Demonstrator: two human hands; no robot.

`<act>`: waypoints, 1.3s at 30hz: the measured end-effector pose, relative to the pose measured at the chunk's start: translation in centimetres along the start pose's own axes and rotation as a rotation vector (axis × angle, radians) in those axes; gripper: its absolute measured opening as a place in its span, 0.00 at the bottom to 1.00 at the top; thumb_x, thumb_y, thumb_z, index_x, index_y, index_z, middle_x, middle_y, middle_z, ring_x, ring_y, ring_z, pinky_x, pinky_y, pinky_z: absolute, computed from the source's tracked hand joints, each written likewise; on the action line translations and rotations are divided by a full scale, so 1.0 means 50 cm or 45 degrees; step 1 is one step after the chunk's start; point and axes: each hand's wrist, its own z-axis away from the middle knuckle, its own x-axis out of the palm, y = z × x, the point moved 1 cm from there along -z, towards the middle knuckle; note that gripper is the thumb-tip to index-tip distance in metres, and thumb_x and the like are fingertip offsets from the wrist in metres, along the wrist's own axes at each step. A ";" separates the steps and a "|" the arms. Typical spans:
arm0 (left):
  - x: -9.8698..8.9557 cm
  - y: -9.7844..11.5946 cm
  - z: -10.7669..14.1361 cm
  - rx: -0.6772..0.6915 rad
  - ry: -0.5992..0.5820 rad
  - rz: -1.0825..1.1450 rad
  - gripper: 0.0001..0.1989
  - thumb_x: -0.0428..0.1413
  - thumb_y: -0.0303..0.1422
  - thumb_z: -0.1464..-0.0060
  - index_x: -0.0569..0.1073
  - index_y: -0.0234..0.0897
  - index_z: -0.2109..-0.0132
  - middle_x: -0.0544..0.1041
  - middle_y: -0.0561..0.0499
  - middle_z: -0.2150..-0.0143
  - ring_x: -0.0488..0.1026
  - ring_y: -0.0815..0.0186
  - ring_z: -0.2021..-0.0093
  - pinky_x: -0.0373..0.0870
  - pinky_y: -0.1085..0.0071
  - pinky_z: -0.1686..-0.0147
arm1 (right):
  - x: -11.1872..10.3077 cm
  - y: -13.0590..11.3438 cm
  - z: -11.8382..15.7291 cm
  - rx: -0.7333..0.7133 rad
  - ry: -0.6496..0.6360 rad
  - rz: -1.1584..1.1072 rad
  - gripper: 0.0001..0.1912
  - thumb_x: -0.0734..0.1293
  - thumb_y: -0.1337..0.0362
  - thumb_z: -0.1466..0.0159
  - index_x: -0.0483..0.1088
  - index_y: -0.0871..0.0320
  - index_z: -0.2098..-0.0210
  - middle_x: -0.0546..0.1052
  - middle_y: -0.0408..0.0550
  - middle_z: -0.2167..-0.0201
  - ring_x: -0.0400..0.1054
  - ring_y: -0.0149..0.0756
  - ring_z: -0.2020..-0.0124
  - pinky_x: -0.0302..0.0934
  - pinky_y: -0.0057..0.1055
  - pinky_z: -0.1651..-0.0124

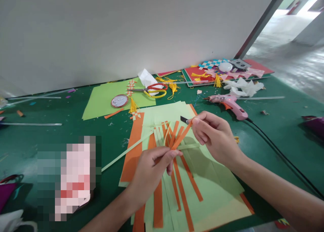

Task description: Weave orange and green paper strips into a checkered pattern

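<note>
My left hand (pixel 154 168) pinches the lower end of an orange paper strip (pixel 182 135) between thumb and fingers. The strip's upper end is pinched in my right hand (pixel 216 132), so it slants up to the right between both hands. A dark craft knife blade (pixel 184 119) juts out just left of my right fingertips; whether that hand grips the knife I cannot tell. Under both hands lie light green paper sheets (pixel 215 198) with several loose orange strips (pixel 183 198) and pale green strips (pixel 168 191) spread over them. Orange paper (pixel 131 161) shows beneath.
Behind the sheets are scissors (pixel 158 90), a round tape roll (pixel 119 101) and yellow tassels (pixel 133 105). A pink glue gun (pixel 227 104) rests at right, its black cord (pixel 286 157) running forward. A blurred-out object (pixel 76 178) lies left on the green table (pixel 106 134). A grey wall (pixel 113 33) stands behind.
</note>
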 end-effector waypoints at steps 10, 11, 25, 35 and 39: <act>0.004 0.005 0.000 -0.095 0.059 -0.049 0.18 0.56 0.44 0.44 0.74 0.35 0.75 0.68 0.55 0.82 0.60 0.74 0.81 0.55 0.78 0.82 | -0.001 0.001 0.000 -0.007 0.003 0.015 0.09 0.69 0.63 0.37 0.70 0.56 0.73 0.57 0.33 0.87 0.51 0.23 0.85 0.48 0.26 0.81; 0.004 0.004 0.001 -0.085 0.064 -0.051 0.18 0.56 0.44 0.44 0.74 0.35 0.75 0.68 0.56 0.82 0.60 0.74 0.81 0.55 0.78 0.82 | -0.001 0.001 0.000 -0.009 0.004 0.019 0.09 0.69 0.63 0.37 0.70 0.56 0.73 0.57 0.33 0.87 0.51 0.23 0.85 0.48 0.26 0.81; 0.004 0.004 0.001 0.079 0.108 -0.029 0.16 0.52 0.41 0.39 0.78 0.36 0.68 0.76 0.52 0.75 0.70 0.72 0.77 0.65 0.78 0.77 | -0.001 -0.009 -0.004 -0.058 0.056 -0.002 0.10 0.68 0.64 0.37 0.70 0.57 0.74 0.56 0.34 0.87 0.51 0.23 0.85 0.47 0.26 0.81; 0.000 -0.002 0.003 0.050 0.127 -0.094 0.18 0.54 0.42 0.40 0.76 0.35 0.73 0.76 0.51 0.76 0.71 0.71 0.77 0.64 0.77 0.78 | 0.001 -0.008 -0.004 -0.070 0.079 0.009 0.10 0.69 0.63 0.37 0.69 0.57 0.75 0.57 0.34 0.87 0.51 0.24 0.85 0.47 0.25 0.82; -0.002 -0.003 0.005 0.095 0.082 -0.070 0.18 0.53 0.42 0.39 0.76 0.35 0.70 0.74 0.53 0.77 0.70 0.72 0.77 0.65 0.77 0.76 | 0.002 -0.008 -0.002 -0.060 0.080 0.014 0.11 0.69 0.63 0.38 0.68 0.57 0.76 0.57 0.35 0.87 0.51 0.24 0.85 0.48 0.26 0.81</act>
